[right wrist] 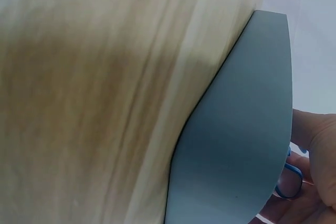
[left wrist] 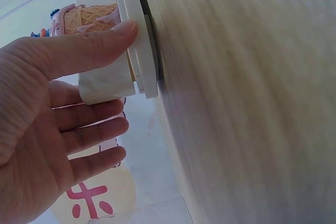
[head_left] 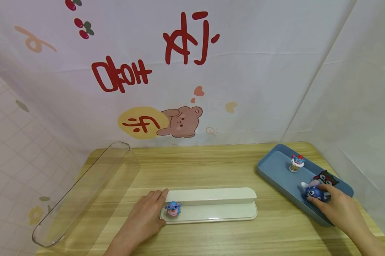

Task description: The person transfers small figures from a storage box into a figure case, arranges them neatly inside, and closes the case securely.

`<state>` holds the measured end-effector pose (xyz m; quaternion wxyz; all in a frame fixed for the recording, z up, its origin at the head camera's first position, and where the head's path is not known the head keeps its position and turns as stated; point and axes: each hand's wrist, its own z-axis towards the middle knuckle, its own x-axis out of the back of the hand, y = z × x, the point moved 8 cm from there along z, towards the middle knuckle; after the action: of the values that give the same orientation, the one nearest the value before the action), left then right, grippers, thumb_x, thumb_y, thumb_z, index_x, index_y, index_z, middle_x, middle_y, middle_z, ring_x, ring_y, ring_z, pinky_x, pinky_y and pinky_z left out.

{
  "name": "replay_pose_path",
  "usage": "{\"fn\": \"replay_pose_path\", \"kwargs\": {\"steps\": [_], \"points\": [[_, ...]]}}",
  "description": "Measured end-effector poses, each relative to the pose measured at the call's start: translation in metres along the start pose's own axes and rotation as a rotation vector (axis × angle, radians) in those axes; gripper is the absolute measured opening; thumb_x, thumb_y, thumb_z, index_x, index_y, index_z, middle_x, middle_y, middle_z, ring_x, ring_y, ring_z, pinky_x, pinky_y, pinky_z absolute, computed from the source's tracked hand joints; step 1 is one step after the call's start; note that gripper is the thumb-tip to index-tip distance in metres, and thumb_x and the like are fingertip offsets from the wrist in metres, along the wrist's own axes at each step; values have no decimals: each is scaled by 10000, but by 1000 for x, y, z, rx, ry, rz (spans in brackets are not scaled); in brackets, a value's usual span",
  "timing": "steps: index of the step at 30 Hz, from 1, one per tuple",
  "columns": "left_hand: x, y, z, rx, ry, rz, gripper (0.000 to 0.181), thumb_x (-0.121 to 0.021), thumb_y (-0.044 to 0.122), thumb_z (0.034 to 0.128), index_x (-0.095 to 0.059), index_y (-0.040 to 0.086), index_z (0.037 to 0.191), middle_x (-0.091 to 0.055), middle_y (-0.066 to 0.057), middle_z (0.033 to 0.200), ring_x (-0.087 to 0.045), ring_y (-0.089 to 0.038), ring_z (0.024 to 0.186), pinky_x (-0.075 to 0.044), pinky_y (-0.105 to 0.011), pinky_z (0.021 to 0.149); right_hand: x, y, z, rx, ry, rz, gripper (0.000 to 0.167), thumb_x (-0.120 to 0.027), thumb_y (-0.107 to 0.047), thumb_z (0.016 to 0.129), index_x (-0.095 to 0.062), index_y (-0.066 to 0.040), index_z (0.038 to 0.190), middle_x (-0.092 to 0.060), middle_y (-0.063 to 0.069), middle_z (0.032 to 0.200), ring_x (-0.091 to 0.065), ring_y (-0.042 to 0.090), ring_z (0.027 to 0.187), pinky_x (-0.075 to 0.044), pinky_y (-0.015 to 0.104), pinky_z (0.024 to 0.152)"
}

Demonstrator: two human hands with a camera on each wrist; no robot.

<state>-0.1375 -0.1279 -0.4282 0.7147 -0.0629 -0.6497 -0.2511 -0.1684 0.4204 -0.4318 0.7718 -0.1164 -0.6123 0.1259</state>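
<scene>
My left hand (head_left: pixel 147 211) grips the left end of a white two-level display stand (head_left: pixel 211 195). In the left wrist view, the thumb lies on the base edge and the other fingers reach behind the stand (left wrist: pixel 107 85). A small blue figurine with sunglasses (head_left: pixel 173 209) stands on the lower level beside that hand; its waffle-patterned part (left wrist: pixel 89 19) shows close to the thumb. At the right, my right hand (head_left: pixel 337 206) holds a dark blue big-eared figurine (head_left: pixel 315 192) inside a blue-grey tray (head_left: pixel 277 181). The tray wall (right wrist: pixel 231 129) hides most of this figurine in the right wrist view.
In the tray, a figurine in a cone cup (head_left: pixel 296 164) stands near the back, and a dark owl-like figure (head_left: pixel 326 177) sits just behind my right hand. A long transparent cover (head_left: pixel 93 192) occupies the table's left side. A printed cloth (head_left: pixel 243 71) hangs behind the wooden table (head_left: pixel 192 163).
</scene>
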Motion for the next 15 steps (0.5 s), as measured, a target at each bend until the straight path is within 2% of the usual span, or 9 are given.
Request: {"fn": "replay_pose_path", "kwargs": {"steps": [3,7,12,14,15], "points": [[-1,0,0,3,-5,-2,906,-997,129,632,-580,-64,1412,-651,-131,1254,-607,-307,1187,-532,-522,981,1,-2,-1,28,37,6,544,-938,-200,765,-671,128,1107,-668,391,989,-657,445,747,-508,628,603],[-1,0,0,6,-12,-1,905,-998,136,635,-579,-62,1413,-650,-129,1254,-605,-306,1190,-531,-517,984,2,-6,-1,58,76,13,493,-951,-140,725,-707,108,1074,-684,365,974,-649,381,713,-509,561,559],[-1,0,0,3,-10,3,906,-1000,137,633,-581,-66,1410,-651,-134,1261,-604,-307,1195,-531,-512,983,8,-14,-1,71,108,35,479,-948,-80,701,-722,114,1076,-672,383,1039,-655,511,822,-512,626,611],[-1,-1,0,1,-8,5,908,-1000,137,631,-581,-68,1410,-650,-135,1263,-604,-308,1196,-531,-511,983,10,-16,-2,73,120,36,481,-943,-73,701,-720,112,1084,-673,377,1043,-650,523,849,-518,598,607],[-1,-1,0,0,-6,7,909,-1001,138,629,-581,-67,1410,-650,-134,1263,-605,-306,1194,-532,-509,981,11,-17,-2,71,120,33,482,-941,-73,703,-719,114,1089,-675,366,1034,-648,499,833,-521,545,590]]}}
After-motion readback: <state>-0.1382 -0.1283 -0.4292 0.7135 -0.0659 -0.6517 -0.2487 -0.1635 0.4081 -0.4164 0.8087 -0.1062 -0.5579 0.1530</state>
